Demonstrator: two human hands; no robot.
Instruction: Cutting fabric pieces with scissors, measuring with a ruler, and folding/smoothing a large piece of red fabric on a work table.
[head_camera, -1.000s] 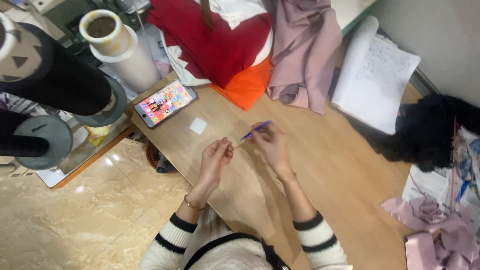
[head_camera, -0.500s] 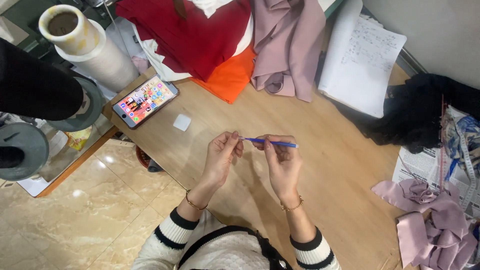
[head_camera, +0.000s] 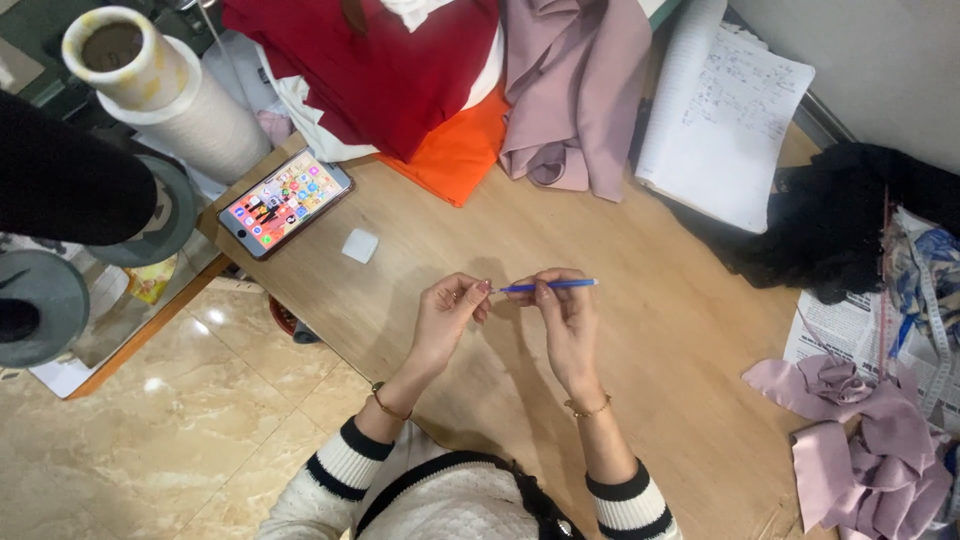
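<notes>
Pinching the blue pen (head_camera: 552, 286) level above the table (head_camera: 660, 340), my right hand (head_camera: 566, 318) gripped its middle with closed fingers. My left hand (head_camera: 447, 315) closed its fingers at the pen's tip. A phone (head_camera: 285, 202) lay well apart.

A slim blue pen (head_camera: 552, 286) lies level, held above the table.

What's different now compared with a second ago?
The blue pen was tilted and now lies level, the right hand gripping it and the left hand pinching its tip. The phone and small white square stay on the table.
</notes>
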